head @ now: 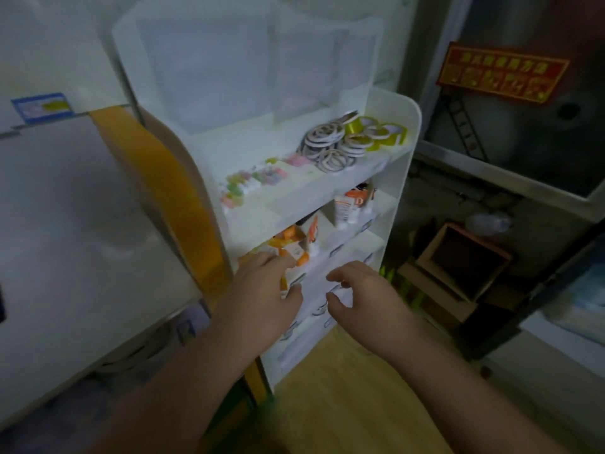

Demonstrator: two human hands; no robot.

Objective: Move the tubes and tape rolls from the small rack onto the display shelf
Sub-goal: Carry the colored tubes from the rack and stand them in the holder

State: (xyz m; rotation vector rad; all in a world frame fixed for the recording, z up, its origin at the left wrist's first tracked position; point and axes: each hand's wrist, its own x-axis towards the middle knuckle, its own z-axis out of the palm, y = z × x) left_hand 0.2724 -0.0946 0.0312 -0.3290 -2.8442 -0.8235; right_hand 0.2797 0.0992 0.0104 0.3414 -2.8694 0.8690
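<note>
Both hands' fingers [278, 263] hover beside the tubes [291, 244].

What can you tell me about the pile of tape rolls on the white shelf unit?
The tape rolls lie in a loose, overlapping heap at the right end of an upper tier of the white shelf unit. Most are thin flat rings, white with dark edges; a few behind them are wider and wound in shiny yellow-green tape. They rest on the tier's white board, near the right side panel. Neither hand touches them; the view is blurred.
</note>
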